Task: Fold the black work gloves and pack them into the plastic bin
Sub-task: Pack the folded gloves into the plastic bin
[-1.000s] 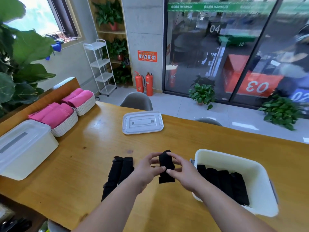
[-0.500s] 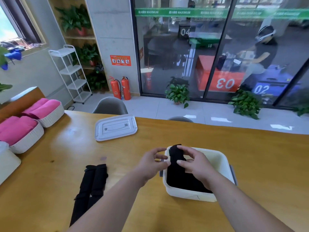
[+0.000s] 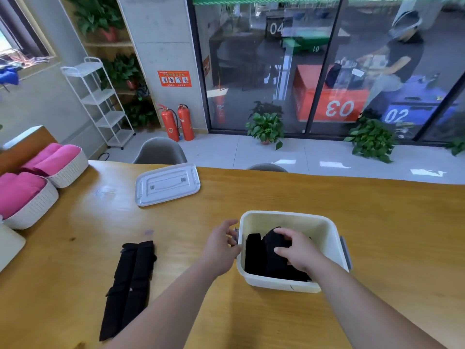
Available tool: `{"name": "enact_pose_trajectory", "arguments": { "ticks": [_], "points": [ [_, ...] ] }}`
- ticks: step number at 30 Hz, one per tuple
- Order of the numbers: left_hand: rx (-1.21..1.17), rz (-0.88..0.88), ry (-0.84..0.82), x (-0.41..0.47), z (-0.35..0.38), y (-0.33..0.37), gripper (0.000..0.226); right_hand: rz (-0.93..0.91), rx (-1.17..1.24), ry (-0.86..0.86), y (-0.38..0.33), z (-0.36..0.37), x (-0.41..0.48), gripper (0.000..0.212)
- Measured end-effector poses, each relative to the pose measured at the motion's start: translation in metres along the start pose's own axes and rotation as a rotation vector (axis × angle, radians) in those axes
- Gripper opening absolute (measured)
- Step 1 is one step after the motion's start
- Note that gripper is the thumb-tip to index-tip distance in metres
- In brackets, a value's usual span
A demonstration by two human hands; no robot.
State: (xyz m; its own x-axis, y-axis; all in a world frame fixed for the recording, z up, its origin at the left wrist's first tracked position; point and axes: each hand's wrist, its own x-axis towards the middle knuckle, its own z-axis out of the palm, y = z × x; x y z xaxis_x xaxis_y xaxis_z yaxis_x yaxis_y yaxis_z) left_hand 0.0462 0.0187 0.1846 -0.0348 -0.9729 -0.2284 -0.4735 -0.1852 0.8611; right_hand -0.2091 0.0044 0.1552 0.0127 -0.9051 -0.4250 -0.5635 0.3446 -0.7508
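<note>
Yellow wooden table [image 3: 377, 222] carries a white plastic bin [image 3: 334, 238], its lid [image 3: 167, 183] set aside. The right hand [image 3: 299, 250] reaches inside, fingers curled over a folded black glove [image 3: 274, 248] among those already packed. The left hand [image 3: 221, 245] sits at the bin's left rim, fingers bent; whether it grips, I cannot tell. An unfolded black pair [image 3: 130, 280] lies flat to the left, likely soft, light and floppy, and best pinched mid-length.

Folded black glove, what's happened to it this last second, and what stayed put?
The folded glove, earlier held by both hands, went right and down into the plastic bin. The right hand grips it there; the left hand let go, now by the bin's left edge. The flat gloves and lid stayed.
</note>
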Motion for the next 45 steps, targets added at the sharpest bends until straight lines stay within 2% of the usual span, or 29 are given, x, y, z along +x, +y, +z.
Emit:
{"name": "enact_pose_trajectory", "arguments": {
  "ticks": [4,12,17,26,29,33,35,39,45],
  "points": [
    [0.047,0.023,0.005,0.003,0.001,-0.006,0.064,-0.003,-0.132,-0.018,-0.026,0.022,-0.003,0.058],
    [0.064,0.048,0.004,0.004,0.001,-0.016,0.061,0.008,-0.173,-0.014,-0.035,0.053,0.014,0.061],
    [0.043,0.056,0.0,0.004,-0.001,-0.017,0.06,0.002,-0.238,0.053,-0.033,0.058,0.013,0.064],
    [0.022,0.056,-0.002,0.005,-0.001,-0.019,0.061,0.037,-0.016,0.046,-0.025,0.061,0.023,0.064],
    [0.015,0.054,-0.005,0.005,0.0,-0.02,0.061,-0.005,-0.197,0.041,-0.019,0.062,0.02,0.064],
    [0.018,0.049,-0.007,0.004,-0.001,-0.019,0.061,-0.091,-0.509,0.152,-0.025,0.06,0.014,0.06],
    [0.018,0.051,-0.006,0.004,-0.001,-0.019,0.06,-0.129,-0.536,0.122,-0.026,0.061,0.015,0.058],
    [0.011,0.053,-0.004,0.004,0.0,-0.021,0.059,-0.143,-0.534,-0.006,-0.022,0.062,0.017,0.068],
    [0.036,0.066,0.008,0.001,0.0,-0.02,0.055,-0.138,-0.597,-0.012,-0.021,0.06,0.021,0.071]
  ]
}}
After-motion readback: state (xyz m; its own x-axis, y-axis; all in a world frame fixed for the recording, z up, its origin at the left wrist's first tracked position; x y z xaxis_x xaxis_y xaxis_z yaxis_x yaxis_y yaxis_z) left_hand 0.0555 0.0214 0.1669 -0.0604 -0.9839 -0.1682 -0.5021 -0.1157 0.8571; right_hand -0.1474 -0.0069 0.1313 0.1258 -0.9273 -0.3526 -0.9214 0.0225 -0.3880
